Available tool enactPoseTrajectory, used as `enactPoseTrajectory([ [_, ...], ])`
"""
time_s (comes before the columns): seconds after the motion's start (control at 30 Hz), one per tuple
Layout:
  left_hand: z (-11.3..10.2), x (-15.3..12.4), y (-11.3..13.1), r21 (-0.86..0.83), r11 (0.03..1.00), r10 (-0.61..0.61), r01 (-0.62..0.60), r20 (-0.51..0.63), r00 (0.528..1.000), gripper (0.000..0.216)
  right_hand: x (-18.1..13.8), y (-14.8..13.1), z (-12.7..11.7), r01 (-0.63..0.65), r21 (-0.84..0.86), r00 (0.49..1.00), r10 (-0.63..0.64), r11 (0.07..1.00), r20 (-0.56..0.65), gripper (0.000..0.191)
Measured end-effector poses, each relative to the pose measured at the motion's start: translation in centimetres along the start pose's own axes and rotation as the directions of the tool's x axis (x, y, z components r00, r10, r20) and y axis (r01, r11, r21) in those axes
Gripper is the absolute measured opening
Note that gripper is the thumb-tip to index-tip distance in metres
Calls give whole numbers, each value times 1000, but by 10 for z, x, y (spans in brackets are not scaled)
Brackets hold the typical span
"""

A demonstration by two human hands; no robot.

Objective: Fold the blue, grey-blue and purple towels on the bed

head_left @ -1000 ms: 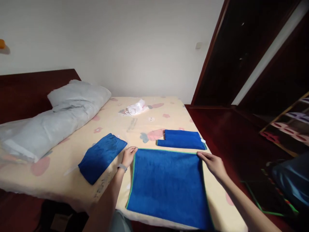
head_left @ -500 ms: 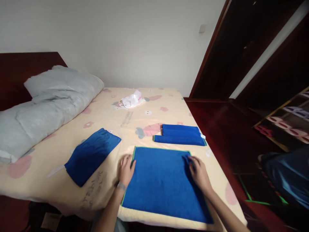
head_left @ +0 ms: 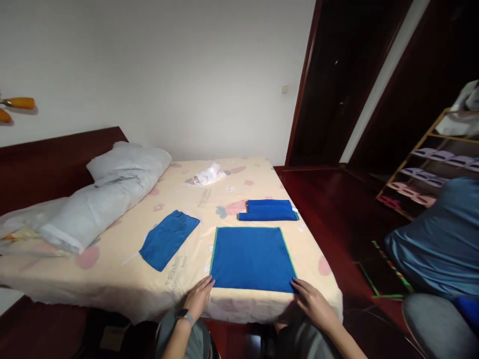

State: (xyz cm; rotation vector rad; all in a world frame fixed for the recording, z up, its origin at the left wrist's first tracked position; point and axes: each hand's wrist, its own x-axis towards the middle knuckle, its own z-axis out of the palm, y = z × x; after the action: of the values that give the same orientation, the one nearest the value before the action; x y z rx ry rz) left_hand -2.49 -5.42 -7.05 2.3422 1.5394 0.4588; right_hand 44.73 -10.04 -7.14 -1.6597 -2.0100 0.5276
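A blue cloth with green edging (head_left: 251, 257) lies flat and spread out at the bed's near edge. My left hand (head_left: 198, 297) rests at its near left corner, fingers stretched out, the tips touching the cloth. At the near right corner my right hand (head_left: 312, 301) has its fingers extended, with the tips on the cloth's edge. Just beyond lies a folded blue cloth (head_left: 268, 210) with a small white tag. To the left, a second blue piece (head_left: 169, 240) lies at a slant, a pale strap at its lower end.
The patterned bed sheet (head_left: 123, 249) carries a crumpled white plastic bag (head_left: 209, 174) farther back. A grey quilt (head_left: 112, 192) is heaped by the dark headboard (head_left: 67, 159). On the right stand a slipper rack (head_left: 430, 169) and something draped in blue fabric (head_left: 441, 244).
Both hands have slid from the cloth's sides down to its near corners. The cloth lies flatter on its right side. The camera view has tilted up and pulled back.
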Motion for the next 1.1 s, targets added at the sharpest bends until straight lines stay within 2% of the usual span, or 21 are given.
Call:
enactPoseTrajectory([
  [0.17, 4, -7, 6, -71, 994, -91, 83, -118, 989, 35, 1, 1, 2, -83, 187, 986, 108, 979, -128, 35],
  [0.3, 7, 2, 7, -138, 981, -156, 133, -173, 972, 35, 8, 6, 4, -145, 279, 975, 186, 949, -125, 47],
  [0.43, 7, 11, 0, -222, 964, -189, 148, -176, 966, 39, 15, 13, 4, -205, 332, 961, 254, 921, -111, 46],
  [0.63, 4, 20, -12, -338, 926, -232, 170, -153, 960, 17, 14, 22, 10, -285, 402, 923, 363, 870, -131, 52],
  [0.8, 1, 27, -11, -420, 889, -272, 183, -162, 949, 29, 15, 26, 22, -334, 424, 881, 439, 841, -176, 52],
  [1.0, 6, 43, -2, -517, 818, -378, 252, -152, 913, 51, 33, 34, 29, -432, 387, 834, 524, 815, -172, 57],
  [1.1, 11, 51, 2, -515, 804, -425, 296, -149, 893, 51, 36, 33, 29, -452, 377, 823, 541, 808, -173, 58],
])
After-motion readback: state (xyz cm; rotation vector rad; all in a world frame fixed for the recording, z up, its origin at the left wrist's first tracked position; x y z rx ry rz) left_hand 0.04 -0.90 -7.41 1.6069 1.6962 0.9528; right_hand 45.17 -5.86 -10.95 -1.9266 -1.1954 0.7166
